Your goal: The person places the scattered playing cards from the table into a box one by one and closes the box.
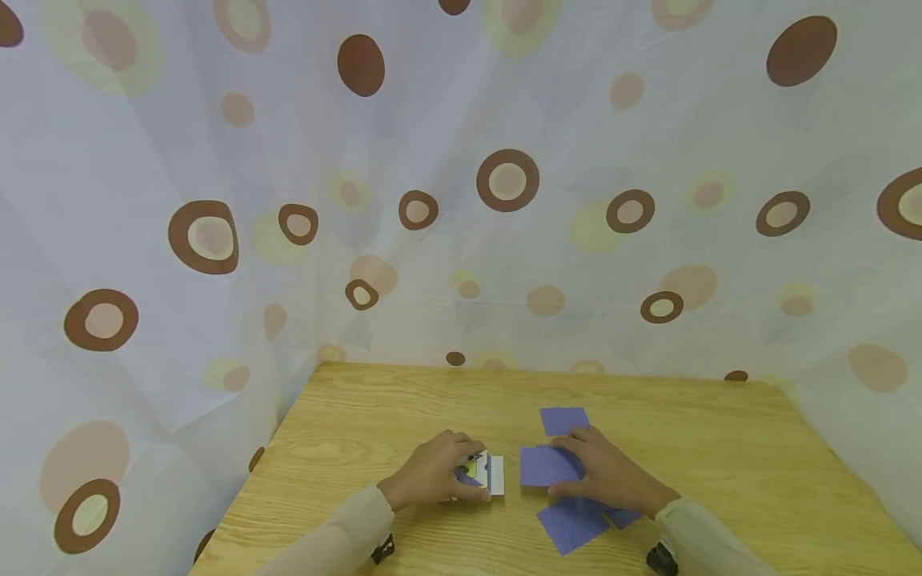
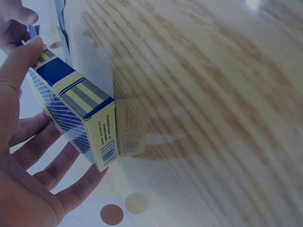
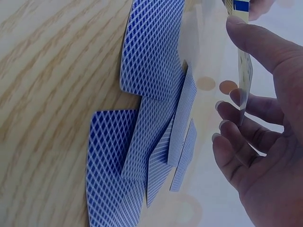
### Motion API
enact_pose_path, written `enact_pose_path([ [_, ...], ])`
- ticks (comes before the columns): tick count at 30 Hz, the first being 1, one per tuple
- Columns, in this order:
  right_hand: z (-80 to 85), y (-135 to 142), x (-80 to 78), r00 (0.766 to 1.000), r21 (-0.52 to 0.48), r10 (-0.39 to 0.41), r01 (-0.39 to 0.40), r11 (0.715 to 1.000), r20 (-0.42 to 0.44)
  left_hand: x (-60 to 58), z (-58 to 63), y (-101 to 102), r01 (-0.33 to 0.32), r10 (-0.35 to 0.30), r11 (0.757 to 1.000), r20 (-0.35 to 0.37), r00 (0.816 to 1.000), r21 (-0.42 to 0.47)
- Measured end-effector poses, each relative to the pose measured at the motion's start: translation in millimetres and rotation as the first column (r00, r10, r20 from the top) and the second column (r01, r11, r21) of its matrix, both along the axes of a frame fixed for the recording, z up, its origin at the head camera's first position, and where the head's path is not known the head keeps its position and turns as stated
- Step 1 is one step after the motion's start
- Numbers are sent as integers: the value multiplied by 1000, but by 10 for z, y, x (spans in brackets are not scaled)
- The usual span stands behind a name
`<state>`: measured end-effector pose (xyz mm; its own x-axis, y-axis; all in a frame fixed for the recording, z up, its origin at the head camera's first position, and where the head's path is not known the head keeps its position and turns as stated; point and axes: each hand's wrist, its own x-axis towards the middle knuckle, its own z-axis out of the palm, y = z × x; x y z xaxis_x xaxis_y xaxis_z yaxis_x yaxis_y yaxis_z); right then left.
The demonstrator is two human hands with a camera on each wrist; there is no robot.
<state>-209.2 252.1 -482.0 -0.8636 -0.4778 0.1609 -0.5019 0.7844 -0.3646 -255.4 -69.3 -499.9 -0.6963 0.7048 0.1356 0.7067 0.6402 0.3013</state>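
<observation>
My left hand point(image 1: 430, 470) grips a small playing-card box point(image 2: 75, 90) low over the table, thumb on one side and fingers on the other. A white flap point(image 1: 498, 475) sticks out from the box's right end, facing my other hand. To the right, my right hand point(image 1: 612, 472) holds a playing card point(image 1: 542, 466) between thumb and fingers, its blue patterned back showing in the head view. The right wrist view catches this held card almost edge-on. Under and around that hand, several loose blue-backed cards point(image 3: 156, 127) lie overlapping on the table.
One blue-backed card point(image 1: 564, 419) lies farther back, beyond my right hand. The wood-grain table point(image 1: 374, 408) reaches back to a hanging curtain point(image 1: 432, 264) with brown and yellow circles, which also runs along both sides.
</observation>
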Motion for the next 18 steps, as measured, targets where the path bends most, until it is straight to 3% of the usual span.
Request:
enact_pose_path([
  [18, -3, -85, -65, 1000, 15, 13, -13, 1000, -26, 5, 8, 3, 15, -15, 1000, -1, 1000, 10],
])
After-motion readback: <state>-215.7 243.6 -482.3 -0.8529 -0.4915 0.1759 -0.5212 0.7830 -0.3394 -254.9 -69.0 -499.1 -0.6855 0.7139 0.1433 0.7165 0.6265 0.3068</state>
